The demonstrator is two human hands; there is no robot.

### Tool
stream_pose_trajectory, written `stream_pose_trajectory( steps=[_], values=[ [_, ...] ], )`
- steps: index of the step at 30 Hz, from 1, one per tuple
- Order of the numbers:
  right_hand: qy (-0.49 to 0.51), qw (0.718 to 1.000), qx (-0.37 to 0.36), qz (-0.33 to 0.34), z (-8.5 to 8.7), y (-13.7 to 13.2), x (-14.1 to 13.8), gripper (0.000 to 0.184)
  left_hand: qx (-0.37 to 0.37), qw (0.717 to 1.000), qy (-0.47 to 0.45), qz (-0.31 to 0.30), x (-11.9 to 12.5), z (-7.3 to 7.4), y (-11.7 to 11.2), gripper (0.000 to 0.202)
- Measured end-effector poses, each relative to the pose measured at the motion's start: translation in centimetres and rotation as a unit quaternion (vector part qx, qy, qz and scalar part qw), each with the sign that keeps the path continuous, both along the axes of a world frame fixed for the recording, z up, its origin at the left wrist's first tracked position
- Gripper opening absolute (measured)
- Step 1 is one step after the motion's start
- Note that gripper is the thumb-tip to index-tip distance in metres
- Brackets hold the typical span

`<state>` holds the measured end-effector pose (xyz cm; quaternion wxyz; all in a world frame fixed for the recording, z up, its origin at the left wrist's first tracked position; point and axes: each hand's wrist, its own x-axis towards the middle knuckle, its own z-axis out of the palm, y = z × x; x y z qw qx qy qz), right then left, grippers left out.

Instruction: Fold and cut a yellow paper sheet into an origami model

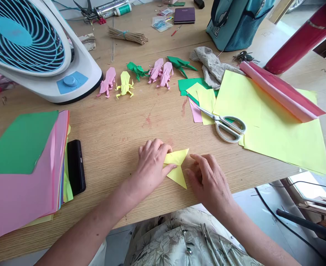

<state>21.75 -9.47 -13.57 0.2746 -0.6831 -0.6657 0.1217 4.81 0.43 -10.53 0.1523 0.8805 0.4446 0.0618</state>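
A small folded piece of yellow paper [177, 158] lies on the table near its front edge, with two pointed flaps facing right. My left hand [153, 166] grips its left part, fingers at the top and thumb on its lower half, hiding that side. Just right of the points is my right hand [207, 177], fingers curled loosely and apart, holding nothing. Farther back stand folded paper frogs: a yellow frog [125, 85], a green frog [137, 70], several pink ones such as the pink frog [107, 82], and a long-legged green folded figure [181, 65].
White-handled scissors [226, 125] rest on paper scraps beside large yellow sheets [279, 136]. At left are stacked coloured sheets [21, 199], a black phone [75, 166] and a fan [68, 81]. Behind are a bundle of sticks [127, 35], grey cloth [211, 66], a blue bag [232, 29] and a red cylinder [296, 44].
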Motion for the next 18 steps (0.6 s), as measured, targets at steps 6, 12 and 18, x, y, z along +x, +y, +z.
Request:
stream_pose_trajectory(
  steps=[6, 12, 18],
  values=[
    [0.081, 0.996, -0.027, 0.002, 0.5, 0.6, 0.2, 0.031, -0.153, 0.974, -0.164, 0.029, 0.3, 0.7, 0.9, 0.030],
    [0.274, 0.961, -0.019, 0.034, 1.7, 3.4, 0.2, 0.017, -0.157, 0.939, -0.306, 0.011, 0.3, 2.0, 0.5, 0.009],
    [0.251, 0.959, 0.002, 0.129, 2.8, 5.2, 0.1, 0.018, -0.222, 0.890, -0.395, 0.041, -1.1, 1.3, 1.0, 0.013]
  ],
)
